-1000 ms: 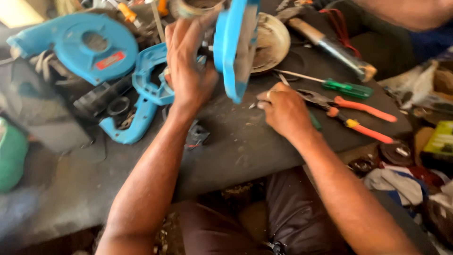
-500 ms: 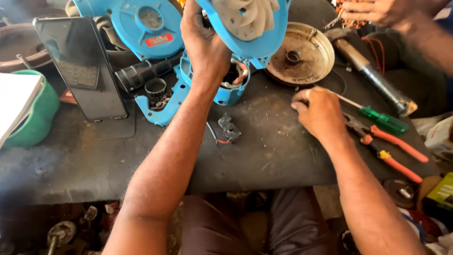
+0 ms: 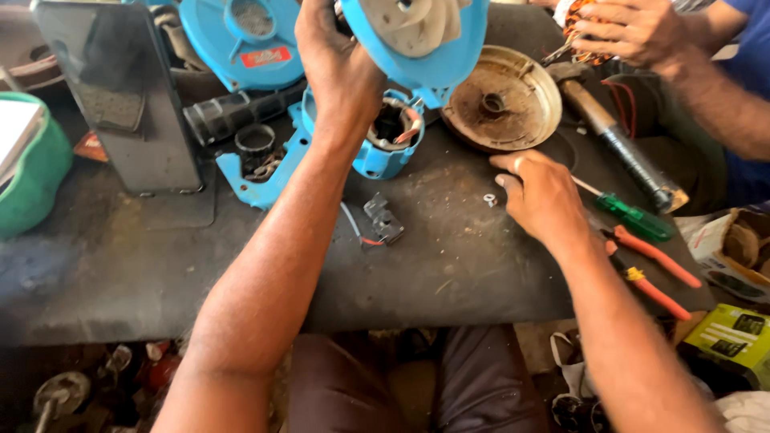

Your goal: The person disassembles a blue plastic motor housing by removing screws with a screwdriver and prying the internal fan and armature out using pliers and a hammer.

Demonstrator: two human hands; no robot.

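My left hand (image 3: 341,68) grips a blue round housing with a pale impeller (image 3: 417,36) and holds it up over the dark workbench (image 3: 241,273). Below it lies a blue motor housing (image 3: 385,136) with an open bore. My right hand (image 3: 541,196) rests on the bench with fingers curled, its fingertips next to a small metal washer (image 3: 489,199). A rusty round metal cover (image 3: 505,100) sits just beyond that hand. Whether the right hand pinches anything is hidden.
A small grey switch with wires (image 3: 381,220) lies mid-bench. A green screwdriver (image 3: 634,216), orange pliers (image 3: 654,269) and a hammer (image 3: 622,148) lie right. Another person's hand (image 3: 630,32) holds a part at top right. A blue blower casing (image 3: 245,44), dark panel (image 3: 120,88) and green tub (image 3: 32,172) stand left.
My left hand has lifted the blue impeller housing higher and nearer the camera. My right hand slid left from the screwdriver towards the small washer. The view shifted right.
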